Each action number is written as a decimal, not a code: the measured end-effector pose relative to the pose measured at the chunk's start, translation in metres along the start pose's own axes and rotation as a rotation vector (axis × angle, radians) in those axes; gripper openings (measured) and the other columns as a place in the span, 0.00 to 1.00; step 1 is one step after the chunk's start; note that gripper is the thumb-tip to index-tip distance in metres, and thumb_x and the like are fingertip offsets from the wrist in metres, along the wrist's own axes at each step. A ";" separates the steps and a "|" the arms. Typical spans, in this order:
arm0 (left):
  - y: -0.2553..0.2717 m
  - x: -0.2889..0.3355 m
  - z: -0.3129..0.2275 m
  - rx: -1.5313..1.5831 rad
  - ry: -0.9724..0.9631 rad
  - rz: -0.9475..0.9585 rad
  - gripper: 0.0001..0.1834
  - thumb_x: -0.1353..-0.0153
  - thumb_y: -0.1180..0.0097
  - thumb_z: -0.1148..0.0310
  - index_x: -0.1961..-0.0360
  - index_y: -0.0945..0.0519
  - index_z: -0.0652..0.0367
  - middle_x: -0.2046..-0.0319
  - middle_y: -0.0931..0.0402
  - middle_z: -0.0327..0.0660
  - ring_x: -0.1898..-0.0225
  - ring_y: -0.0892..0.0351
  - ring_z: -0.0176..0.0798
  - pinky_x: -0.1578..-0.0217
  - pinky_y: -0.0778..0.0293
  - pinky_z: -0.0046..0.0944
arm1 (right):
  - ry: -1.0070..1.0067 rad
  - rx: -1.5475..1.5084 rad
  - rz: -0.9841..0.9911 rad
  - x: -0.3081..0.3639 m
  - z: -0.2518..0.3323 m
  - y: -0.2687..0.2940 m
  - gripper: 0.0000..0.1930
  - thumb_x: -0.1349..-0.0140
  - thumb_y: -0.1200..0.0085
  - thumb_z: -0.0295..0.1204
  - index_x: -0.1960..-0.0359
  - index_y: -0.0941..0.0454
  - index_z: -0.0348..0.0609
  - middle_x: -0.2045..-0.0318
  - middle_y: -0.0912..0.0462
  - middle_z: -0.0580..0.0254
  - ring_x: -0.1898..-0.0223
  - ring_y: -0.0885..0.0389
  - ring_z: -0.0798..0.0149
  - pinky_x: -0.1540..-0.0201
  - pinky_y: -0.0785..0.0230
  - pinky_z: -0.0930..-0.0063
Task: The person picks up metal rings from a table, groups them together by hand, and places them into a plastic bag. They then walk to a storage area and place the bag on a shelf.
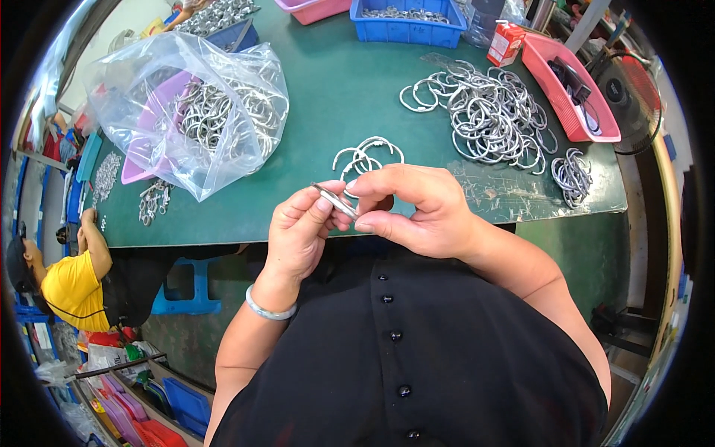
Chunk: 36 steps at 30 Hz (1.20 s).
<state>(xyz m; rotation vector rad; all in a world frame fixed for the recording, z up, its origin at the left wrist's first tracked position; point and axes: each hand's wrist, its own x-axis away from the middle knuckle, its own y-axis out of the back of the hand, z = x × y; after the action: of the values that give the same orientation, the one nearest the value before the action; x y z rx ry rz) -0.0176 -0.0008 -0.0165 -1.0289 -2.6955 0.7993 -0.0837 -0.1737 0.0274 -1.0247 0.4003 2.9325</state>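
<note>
My left hand (299, 227) pinches a silvery metal ring (337, 201), seen nearly edge-on, between thumb and fingers just over the table's near edge. From the other side my right hand (424, 208) is curled round, its thumb and index finger closed at the ring's lower right end. Part of the ring is hidden by the fingers. Right behind my hands, a few loose open metal rings (370, 141) lie overlapping on the green table (335, 82). To the right of them spreads a large heap of similar rings (491, 115).
At left, a clear plastic bag (253, 149) of rings sits over a pink basin (140, 160). A smaller ring pile (573, 177) lies by the right corner. Blue bin (408, 31), red box (506, 43), pink basket (551, 67) and fan (625, 100) stand behind. A person in yellow (78, 290) sits at left.
</note>
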 end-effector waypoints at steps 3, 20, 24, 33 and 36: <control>0.001 0.000 0.000 -0.009 0.003 -0.007 0.12 0.40 0.56 0.74 0.57 0.27 0.66 0.71 0.24 0.42 0.71 0.26 0.31 0.68 0.29 0.29 | 0.006 0.015 0.003 0.000 0.000 0.000 0.15 0.54 0.42 0.22 0.61 0.26 0.38 0.76 0.23 0.62 0.74 0.23 0.66 0.71 0.32 0.77; 0.001 -0.003 0.001 -0.192 -0.173 -0.065 0.12 0.41 0.54 0.75 0.57 0.27 0.67 0.70 0.25 0.42 0.69 0.27 0.32 0.67 0.30 0.30 | -0.110 -0.065 0.021 0.006 -0.008 0.008 0.15 0.53 0.43 0.19 0.61 0.27 0.37 0.75 0.22 0.60 0.73 0.23 0.70 0.71 0.32 0.78; 0.001 -0.003 0.000 -0.215 -0.219 -0.081 0.12 0.41 0.54 0.75 0.57 0.27 0.68 0.68 0.25 0.44 0.69 0.27 0.33 0.66 0.30 0.30 | -0.085 -0.005 0.013 0.006 -0.009 0.011 0.13 0.53 0.42 0.20 0.63 0.27 0.37 0.76 0.23 0.63 0.75 0.24 0.73 0.72 0.33 0.81; 0.005 -0.002 -0.003 -0.308 -0.239 -0.079 0.11 0.40 0.54 0.73 0.58 0.28 0.65 0.69 0.26 0.43 0.70 0.27 0.34 0.67 0.31 0.31 | -0.160 -0.002 0.009 0.009 -0.019 0.014 0.13 0.51 0.44 0.20 0.62 0.27 0.36 0.75 0.22 0.62 0.73 0.24 0.71 0.69 0.32 0.79; 0.003 0.002 -0.008 -0.276 -0.159 -0.119 0.08 0.40 0.55 0.71 0.63 0.28 0.63 0.69 0.28 0.41 0.71 0.28 0.33 0.68 0.32 0.31 | -0.289 -0.031 -0.072 0.007 -0.025 0.013 0.10 0.48 0.47 0.20 0.63 0.27 0.35 0.73 0.22 0.63 0.73 0.26 0.76 0.69 0.34 0.83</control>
<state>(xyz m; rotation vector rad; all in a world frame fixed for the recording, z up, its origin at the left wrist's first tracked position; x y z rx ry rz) -0.0145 0.0060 -0.0113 -0.8766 -3.0345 0.5181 -0.0749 -0.1923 0.0075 -0.5881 0.3030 2.9657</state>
